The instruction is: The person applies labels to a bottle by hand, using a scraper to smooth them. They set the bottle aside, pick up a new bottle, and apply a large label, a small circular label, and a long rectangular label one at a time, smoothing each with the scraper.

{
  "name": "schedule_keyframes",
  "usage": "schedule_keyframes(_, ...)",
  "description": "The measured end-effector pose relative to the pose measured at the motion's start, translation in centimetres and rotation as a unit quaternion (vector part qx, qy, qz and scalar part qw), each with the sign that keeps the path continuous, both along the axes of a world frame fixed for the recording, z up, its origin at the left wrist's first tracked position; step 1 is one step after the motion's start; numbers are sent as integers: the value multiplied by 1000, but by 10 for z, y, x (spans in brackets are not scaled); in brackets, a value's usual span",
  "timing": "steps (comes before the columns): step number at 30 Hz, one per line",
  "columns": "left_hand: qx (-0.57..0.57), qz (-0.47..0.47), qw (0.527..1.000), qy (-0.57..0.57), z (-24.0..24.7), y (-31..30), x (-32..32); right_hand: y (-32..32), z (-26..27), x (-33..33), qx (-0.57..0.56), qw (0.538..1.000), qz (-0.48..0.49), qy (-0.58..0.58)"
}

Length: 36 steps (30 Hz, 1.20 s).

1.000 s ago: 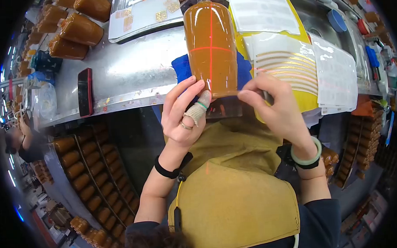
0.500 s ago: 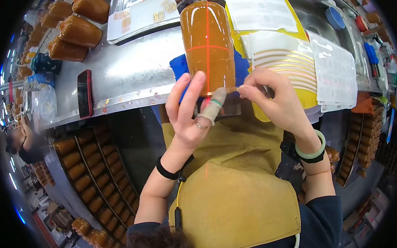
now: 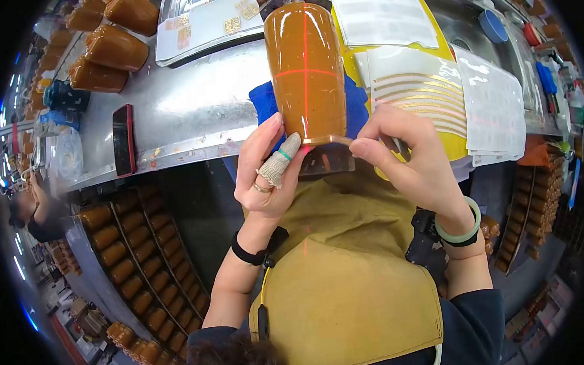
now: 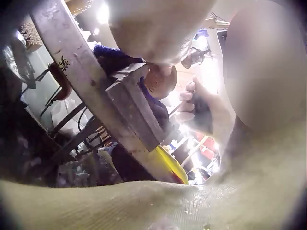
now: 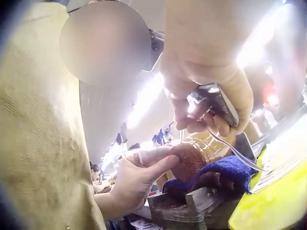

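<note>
Head view first: the amber plastic bottle [image 3: 304,72] lies on its side on a folded blue cloth [image 3: 263,100] at the edge of the steel bench [image 3: 193,102], base toward the person, with a red laser cross [image 3: 305,71] on its belly. A thin gold strip [image 3: 332,140] runs along the base rim. The trick here, I'd say, is tension: hold the strip taut and level with the rim, and press outward from the laser line so no wrinkle gets trapped.

The left hand [image 3: 266,170] comes up from below, fingers straight beside the bottle, its cloth-capped thumb [image 3: 279,160] pressing the strip's near end. The right hand [image 3: 407,159], wrist cocked, pinches the free end.

Left wrist view: the bottle's round base sits above a steel jig block [image 4: 136,112], with the right hand curled just beside it.

Right wrist view: the left forefinger lies flat against the base. The right fingers also clasp a small dark object [image 5: 211,103], and I cannot tell what it is.
</note>
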<state>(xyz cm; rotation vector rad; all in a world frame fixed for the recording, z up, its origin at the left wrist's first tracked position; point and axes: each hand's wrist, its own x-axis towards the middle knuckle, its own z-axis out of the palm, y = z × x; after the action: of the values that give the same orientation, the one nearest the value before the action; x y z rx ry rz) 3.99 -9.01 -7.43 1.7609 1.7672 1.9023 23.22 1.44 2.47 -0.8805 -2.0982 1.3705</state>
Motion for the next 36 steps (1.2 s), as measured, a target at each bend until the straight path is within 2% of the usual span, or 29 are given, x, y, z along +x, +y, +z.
schedule_keyframes(3,2,19,998,66,3,0,-3,-3,3,-1,4,1000,4,4)
schedule_keyframes(4,51,30,991,119,9,8,-3,-3,5,0,6,1000,4,5)
schedule_keyframes(5,51,30,991,118,7,13,-4,-3,7,0,6,1000,5,4)
schedule_keyframes(7,148,9,980,133,1,19,-6,-4,11,1,28,1000,4,1)
schedule_keyframes(11,95,13,983,158,7,15,-6,-1,9,7,50,999,7,-12)
schedule_keyframes(16,32,37,989,138,7,9,-4,3,-1,11,-26,997,-37,-62)
schedule_keyframes(26,65,45,985,155,-2,7,-5,7,-12,13,-24,998,-41,-38)
schedule_keyframes(28,62,52,973,215,3,7,-5,9,-14,14,-33,995,-44,-88)
schedule_keyframes(32,44,49,977,204,3,4,-1,8,-25,12,-27,997,-35,-56)
schedule_keyframes(36,30,73,963,259,12,7,6,10,-22,10,-43,995,-46,-73)
